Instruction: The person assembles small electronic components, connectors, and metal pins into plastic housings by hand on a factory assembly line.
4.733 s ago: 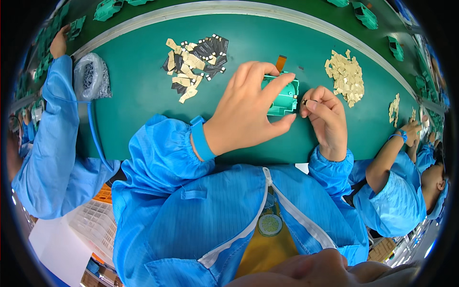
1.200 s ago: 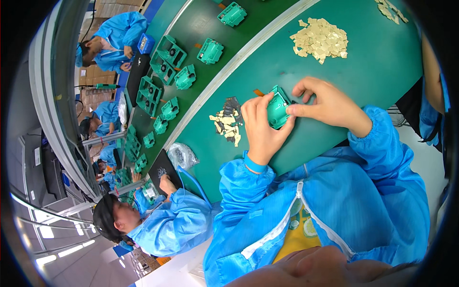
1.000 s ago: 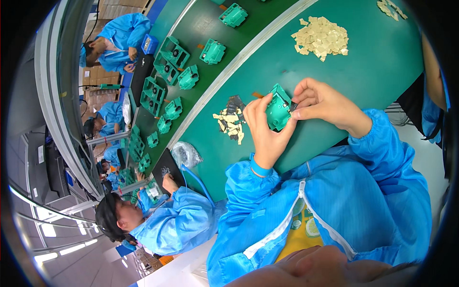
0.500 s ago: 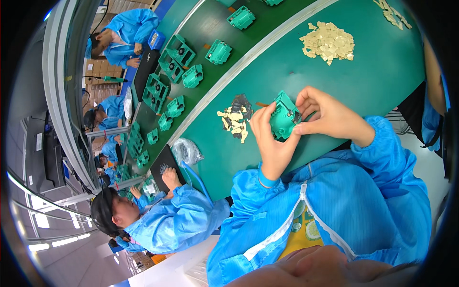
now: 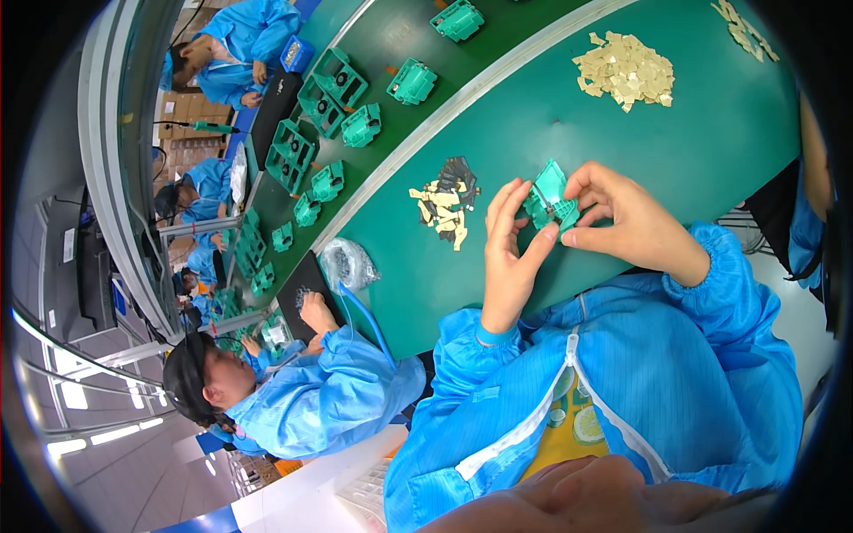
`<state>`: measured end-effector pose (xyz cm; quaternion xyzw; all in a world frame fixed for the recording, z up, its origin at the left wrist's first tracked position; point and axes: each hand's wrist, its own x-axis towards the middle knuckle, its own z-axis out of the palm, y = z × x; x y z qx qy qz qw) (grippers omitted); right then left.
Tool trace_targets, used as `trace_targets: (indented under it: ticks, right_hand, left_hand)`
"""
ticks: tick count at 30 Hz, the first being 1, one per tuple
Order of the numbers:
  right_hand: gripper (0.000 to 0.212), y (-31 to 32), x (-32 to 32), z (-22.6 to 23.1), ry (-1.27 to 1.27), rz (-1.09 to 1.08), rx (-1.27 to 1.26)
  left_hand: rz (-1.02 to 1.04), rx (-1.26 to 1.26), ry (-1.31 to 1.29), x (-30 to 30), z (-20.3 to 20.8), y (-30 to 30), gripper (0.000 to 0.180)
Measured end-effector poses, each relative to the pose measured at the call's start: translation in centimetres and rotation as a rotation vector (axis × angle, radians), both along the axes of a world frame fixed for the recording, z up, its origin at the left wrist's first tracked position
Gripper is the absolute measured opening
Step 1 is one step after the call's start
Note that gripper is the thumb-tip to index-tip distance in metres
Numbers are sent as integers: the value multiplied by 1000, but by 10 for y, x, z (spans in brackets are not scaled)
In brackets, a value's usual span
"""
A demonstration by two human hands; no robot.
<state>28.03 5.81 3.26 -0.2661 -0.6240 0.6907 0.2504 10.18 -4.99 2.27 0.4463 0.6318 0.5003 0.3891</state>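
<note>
A small green plastic housing (image 5: 550, 185) is held up over the green table between my two hands. My left hand (image 5: 514, 253) grips its left and near side, fingers behind and thumb at the front. My right hand (image 5: 629, 216) pinches its right edge with curled fingers and thumb. A smooth, lighter green face of the housing is turned upward, with a dark strip along its left side; small dark parts show near my left thumb. Left of my hands lies a pile of black and cream flat pieces (image 5: 447, 197).
A heap of cream flat pieces (image 5: 627, 73) lies farther back, with more strips (image 5: 745, 32) at the far right. Beyond a pale rail (image 5: 462, 107), a green belt carries green housings (image 5: 412, 83). At left sits a co-worker (image 5: 302, 382) near a clear plastic bag (image 5: 347, 265).
The housing has been turned between my hands: its rounded, knobbed side faced up before, and a smooth flat face shows now. Both hands have shifted slightly to the right.
</note>
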Motion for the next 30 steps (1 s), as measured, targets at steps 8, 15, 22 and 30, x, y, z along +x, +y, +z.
trace_targets:
  ticks: [8, 15, 22, 30]
  right_hand:
    - [29, -17, -5, 30, -253, -150, 480]
    - [19, -13, -4, 25, -213, -157, 387]
    - [19, -5, -3, 21, -214, -136, 202]
    - [19, -5, -5, 23, -227, -144, 151]
  left_hand:
    - [-31, 32, 126, 1, -3, -3, 58]
    - [4, 28, 105, 7, -1, -4, 57]
    - [-1, -8, 38, 7, 2, -3, 58]
    - [1, 2, 7, 9, 4, -2, 57]
